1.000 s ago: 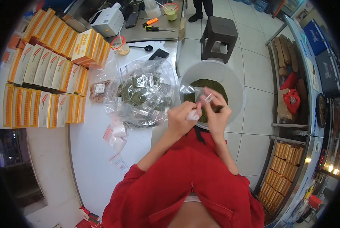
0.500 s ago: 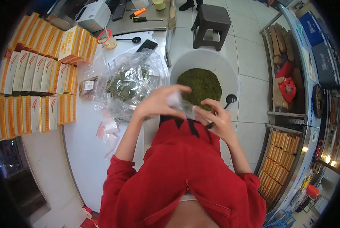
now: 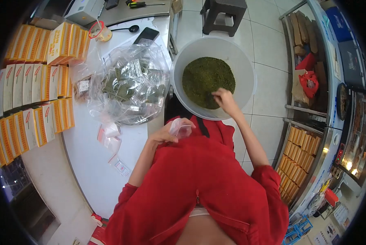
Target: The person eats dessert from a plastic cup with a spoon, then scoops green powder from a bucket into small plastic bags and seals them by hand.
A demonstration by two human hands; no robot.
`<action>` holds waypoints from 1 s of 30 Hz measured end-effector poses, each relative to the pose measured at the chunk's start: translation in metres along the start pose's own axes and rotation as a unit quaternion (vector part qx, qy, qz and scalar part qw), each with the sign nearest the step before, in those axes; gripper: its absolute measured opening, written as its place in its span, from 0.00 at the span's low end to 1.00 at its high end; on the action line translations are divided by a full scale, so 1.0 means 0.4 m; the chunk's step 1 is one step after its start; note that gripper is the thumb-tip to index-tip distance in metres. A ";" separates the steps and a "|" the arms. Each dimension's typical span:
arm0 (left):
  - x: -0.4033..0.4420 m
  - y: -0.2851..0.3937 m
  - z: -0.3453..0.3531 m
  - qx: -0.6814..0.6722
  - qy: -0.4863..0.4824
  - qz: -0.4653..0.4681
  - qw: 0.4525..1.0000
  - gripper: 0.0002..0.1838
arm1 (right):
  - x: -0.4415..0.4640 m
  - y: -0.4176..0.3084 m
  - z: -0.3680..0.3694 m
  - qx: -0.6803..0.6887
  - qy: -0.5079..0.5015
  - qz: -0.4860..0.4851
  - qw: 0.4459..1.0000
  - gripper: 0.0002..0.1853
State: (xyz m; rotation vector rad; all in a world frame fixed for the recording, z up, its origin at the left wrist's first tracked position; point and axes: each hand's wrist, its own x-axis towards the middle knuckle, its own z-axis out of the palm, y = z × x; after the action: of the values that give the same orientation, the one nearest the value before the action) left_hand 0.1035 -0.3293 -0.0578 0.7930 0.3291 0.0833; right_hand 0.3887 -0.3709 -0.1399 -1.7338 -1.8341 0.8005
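Note:
My left hand [image 3: 162, 135] is closed around a small clear zip bag [image 3: 180, 128], held over my lap with its mouth spread somewhat open. My right hand [image 3: 224, 101] reaches over the near rim of a large whitish tub [image 3: 246, 79]. Its fingers are pinched at the surface of the green crumbled herb [image 3: 207, 75]. They grip a black spoon, seen clearly a moment ago but now mostly hidden by the hand and the herb. On the table to the left lies a big clear plastic bag [image 3: 129, 87] with many small filled packets inside.
Stacked yellow-and-white boxes [image 3: 35, 85] line the left side. Loose zip bags [image 3: 110, 141] lie on the white table [image 3: 89, 175]. Behind are a phone [image 3: 146, 35], another black spoon [image 3: 133, 29] and a cup [image 3: 101, 32]. A dark stool [image 3: 223, 14] stands beyond the tub; shelves [image 3: 287, 107] run along the right.
Both hands have separated. My left hand has drawn back toward my lap with the zip bag. My right hand has moved up into the tub with the spoon. The view has shifted slightly.

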 end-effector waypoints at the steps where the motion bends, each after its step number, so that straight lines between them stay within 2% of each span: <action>1: -0.003 -0.004 0.011 -0.032 0.010 0.015 0.999 0.37 | 0.019 0.038 0.030 0.001 -0.004 0.001 1.000 0.14; 3: -0.008 -0.010 0.022 -0.066 0.022 0.030 0.997 0.39 | 0.036 0.094 0.080 -0.254 -0.075 0.054 0.963 0.10; 4: -0.010 -0.011 0.025 -0.075 0.028 0.037 0.996 0.40 | 0.030 0.095 0.083 -0.253 -0.077 0.055 0.963 0.10; 6: -0.014 -0.009 0.027 -0.084 0.035 0.043 0.995 0.42 | 0.020 0.098 0.086 -0.278 -0.177 0.090 0.940 0.05; 7: -0.019 -0.008 0.030 -0.091 0.046 0.045 0.994 0.42 | 0.015 0.102 0.078 -0.278 -0.179 0.090 0.939 0.05; 10: -0.018 0.007 0.044 -0.116 0.067 0.052 0.990 0.41 | -0.004 0.131 0.024 -0.218 -0.219 0.071 0.948 0.07; 12: -0.011 0.017 0.038 -0.130 0.075 0.058 0.987 0.41 | 0.006 0.153 -0.024 0.026 -0.273 0.081 0.958 0.12; 13: -0.006 0.025 0.023 -0.067 0.108 0.079 0.989 0.39 | 0.007 0.139 -0.050 0.026 -0.271 0.081 0.959 0.12; 15: 0.004 0.053 0.003 -0.001 0.139 0.099 0.985 0.38 | 0.013 0.094 -0.117 0.239 -0.273 0.286 0.887 0.13; 16: 0.010 0.080 0.002 0.075 0.187 0.099 0.975 0.36 | 0.009 0.074 -0.140 0.240 -0.270 0.285 0.888 0.13; 17: 0.018 0.101 -0.001 0.151 0.233 0.098 0.956 0.35 | -0.001 0.054 -0.159 0.308 -0.247 0.303 0.867 0.12; 18: 0.032 0.116 -0.008 0.154 0.230 0.099 0.956 0.35 | -0.012 0.037 -0.174 0.374 -0.222 0.319 0.842 0.11; 20: 0.068 0.141 -0.017 0.304 0.293 0.115 0.899 0.33 | -0.033 0.012 -0.191 0.399 -0.183 0.316 0.841 0.11; 22: 0.115 0.144 -0.021 0.292 0.317 0.119 0.894 0.33 | -0.051 -0.017 -0.212 0.423 -0.142 0.310 0.839 0.10; 24: 0.168 0.117 -0.049 0.391 0.354 0.171 0.832 0.34 | -0.065 -0.052 -0.239 0.465 -0.062 0.336 0.817 0.10; 25: 0.197 0.103 -0.058 0.424 0.364 0.199 0.805 0.33 | -0.070 -0.077 -0.255 0.464 -0.058 0.332 0.819 0.10; 27: 0.247 0.087 -0.061 0.416 0.382 0.203 0.800 0.32 | -0.078 -0.128 -0.277 0.426 0.043 0.315 0.847 0.09; 28: 0.270 0.081 -0.059 0.405 0.402 0.202 0.796 0.32 | -0.085 -0.141 -0.277 0.424 0.047 0.312 0.849 0.09; 30: 0.313 0.074 -0.059 0.411 0.408 0.209 0.788 0.32 | -0.098 -0.165 -0.277 0.349 0.158 0.261 0.886 0.09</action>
State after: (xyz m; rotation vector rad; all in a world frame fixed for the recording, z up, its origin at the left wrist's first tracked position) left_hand 0.2157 -0.2681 -0.0846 1.6873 1.0528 0.7624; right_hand 0.4224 -0.4023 -0.0132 -1.7143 -0.7062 1.1226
